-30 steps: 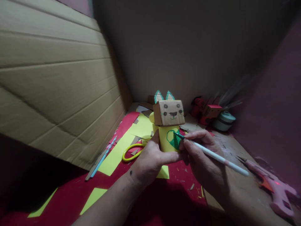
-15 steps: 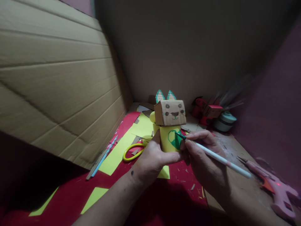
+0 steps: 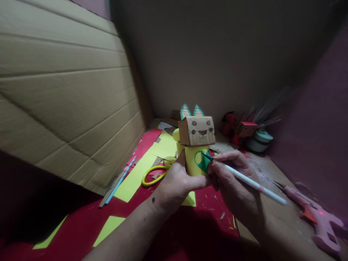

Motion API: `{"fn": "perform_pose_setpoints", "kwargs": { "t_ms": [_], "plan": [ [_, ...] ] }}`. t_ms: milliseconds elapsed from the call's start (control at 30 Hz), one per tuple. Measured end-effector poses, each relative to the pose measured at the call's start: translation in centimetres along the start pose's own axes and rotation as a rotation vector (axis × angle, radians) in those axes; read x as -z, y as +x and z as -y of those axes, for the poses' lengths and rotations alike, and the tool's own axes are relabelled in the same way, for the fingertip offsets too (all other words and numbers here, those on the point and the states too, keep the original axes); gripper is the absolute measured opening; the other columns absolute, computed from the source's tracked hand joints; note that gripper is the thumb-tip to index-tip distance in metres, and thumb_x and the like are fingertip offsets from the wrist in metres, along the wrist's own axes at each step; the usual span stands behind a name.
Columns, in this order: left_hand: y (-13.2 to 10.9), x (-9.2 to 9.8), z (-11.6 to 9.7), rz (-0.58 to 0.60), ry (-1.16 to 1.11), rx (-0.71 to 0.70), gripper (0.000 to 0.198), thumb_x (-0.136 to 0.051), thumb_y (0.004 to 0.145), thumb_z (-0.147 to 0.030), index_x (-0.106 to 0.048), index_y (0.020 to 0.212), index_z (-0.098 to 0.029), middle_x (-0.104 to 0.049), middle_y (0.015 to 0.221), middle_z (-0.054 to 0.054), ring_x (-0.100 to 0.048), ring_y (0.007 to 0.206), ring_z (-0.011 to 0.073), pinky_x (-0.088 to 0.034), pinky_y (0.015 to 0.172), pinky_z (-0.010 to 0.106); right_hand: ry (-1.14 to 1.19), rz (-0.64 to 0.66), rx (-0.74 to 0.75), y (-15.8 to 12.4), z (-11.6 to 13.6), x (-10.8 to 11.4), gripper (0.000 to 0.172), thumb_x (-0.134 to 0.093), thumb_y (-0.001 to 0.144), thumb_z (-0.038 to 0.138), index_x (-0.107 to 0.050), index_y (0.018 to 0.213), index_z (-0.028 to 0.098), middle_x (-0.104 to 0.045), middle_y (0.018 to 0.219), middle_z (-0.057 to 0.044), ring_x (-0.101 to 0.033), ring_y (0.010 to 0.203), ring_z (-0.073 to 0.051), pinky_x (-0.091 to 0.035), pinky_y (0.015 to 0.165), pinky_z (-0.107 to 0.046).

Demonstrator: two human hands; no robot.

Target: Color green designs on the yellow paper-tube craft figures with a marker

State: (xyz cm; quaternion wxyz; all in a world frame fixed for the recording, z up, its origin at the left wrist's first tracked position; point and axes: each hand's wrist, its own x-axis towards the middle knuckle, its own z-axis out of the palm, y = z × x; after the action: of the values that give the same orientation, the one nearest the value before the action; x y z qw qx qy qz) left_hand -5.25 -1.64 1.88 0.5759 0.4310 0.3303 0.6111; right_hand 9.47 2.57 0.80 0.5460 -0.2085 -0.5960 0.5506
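Our left hand (image 3: 176, 181) clasps the yellow body of the cardboard cat (image 3: 199, 131) above the red paper (image 3: 212, 204), our right hand (image 3: 235, 183) pinches the pen (image 3: 251, 183), its tip barely shifted on the green patch (image 3: 202, 165), colouring still underway.

On my left a big sheet of corrugated brown cardboard (image 3: 67, 101) leans over the red paper sheet (image 3: 81, 228) and yellow paper pieces (image 3: 136, 174), where yellow-handled scissors (image 3: 151, 176) lie near a thin light-blue strip (image 3: 119, 180). At the back sit a small red and brown cardboard figure (image 3: 243, 128) and a pale green round tub (image 3: 259, 140) (too blurred to tell more). A pink glue gun (image 3: 323, 223) lies far to my right.
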Motion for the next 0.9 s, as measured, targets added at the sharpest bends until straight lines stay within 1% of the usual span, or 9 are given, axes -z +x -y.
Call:
{"fn": "perform_pose_setpoints", "kwargs": {
  "t_ms": [133,233,433,600,733,900],
  "plan": [
    [-0.03,0.03,-0.06,-0.009,0.001,-0.006,0.065,-0.091,0.067,-0.013,-0.069,0.127,-0.02,-0.081,0.114,0.007,-0.075,0.103,0.0265,-0.058,0.092,0.038,-0.017,-0.018,0.002,-0.1,0.12,-0.02,0.008,-0.082,0.092,0.033,-0.075,0.094,0.029,-0.066,0.071,0.005,-0.051,0.055,-0.008,-0.042,0.049,-0.015],
    [-0.04,0.07,0.02,-0.015,-0.002,0.001,0.065,-0.091,0.067,-0.014,-0.069,0.127,-0.02,-0.08,0.114,0.006,-0.074,0.104,0.0268,-0.057,0.094,0.038,-0.022,-0.013,-0.002,-0.16,0.14,0.01,0.008,-0.083,0.092,0.032,-0.075,0.094,0.03,-0.066,0.072,0.004,-0.05,0.056,-0.008,-0.041,0.05,-0.016],
    [-0.06,0.18,0.19,-0.008,0.018,0.0,0.063,-0.089,0.068,-0.012,-0.069,0.127,-0.02,-0.08,0.113,0.005,-0.074,0.102,0.0258,-0.057,0.091,0.037,-0.006,0.003,-0.007,-0.16,0.18,0.1,0.008,-0.083,0.092,0.034,-0.076,0.094,0.03,-0.066,0.072,0.004,-0.052,0.058,-0.009,-0.042,0.052,-0.017],
    [0.02,0.26,0.25,0.004,-0.017,0.0,0.063,-0.086,0.068,-0.006,-0.069,0.127,-0.022,-0.079,0.118,0.004,-0.072,0.107,0.0238,-0.055,0.098,0.037,0.012,0.011,-0.015,-0.25,0.27,0.14,0.006,-0.08,0.095,0.034,-0.074,0.097,0.031,-0.065,0.072,0.005,-0.054,0.06,-0.009,-0.043,0.053,-0.017],
    [0.05,0.36,0.45,-0.001,-0.017,0.006,0.063,-0.085,0.069,-0.005,-0.069,0.127,-0.021,-0.079,0.117,0.004,-0.073,0.105,0.0237,-0.055,0.096,0.036,0.0,0.01,-0.012,-0.21,0.11,0.14,0.007,-0.08,0.095,0.032,-0.074,0.096,0.03,-0.064,0.071,0.005,-0.052,0.058,-0.009,-0.042,0.051,-0.017],
    [0.06,0.41,0.58,0.005,-0.01,0.003,0.06,-0.085,0.068,-0.006,-0.07,0.124,-0.02,-0.079,0.114,0.006,-0.074,0.103,0.0258,-0.057,0.092,0.038,0.001,0.025,-0.015,-0.24,0.06,0.24,0.008,-0.082,0.093,0.033,-0.075,0.094,0.029,-0.066,0.072,0.004,-0.052,0.059,-0.01,-0.044,0.053,-0.017]
  ]
}}
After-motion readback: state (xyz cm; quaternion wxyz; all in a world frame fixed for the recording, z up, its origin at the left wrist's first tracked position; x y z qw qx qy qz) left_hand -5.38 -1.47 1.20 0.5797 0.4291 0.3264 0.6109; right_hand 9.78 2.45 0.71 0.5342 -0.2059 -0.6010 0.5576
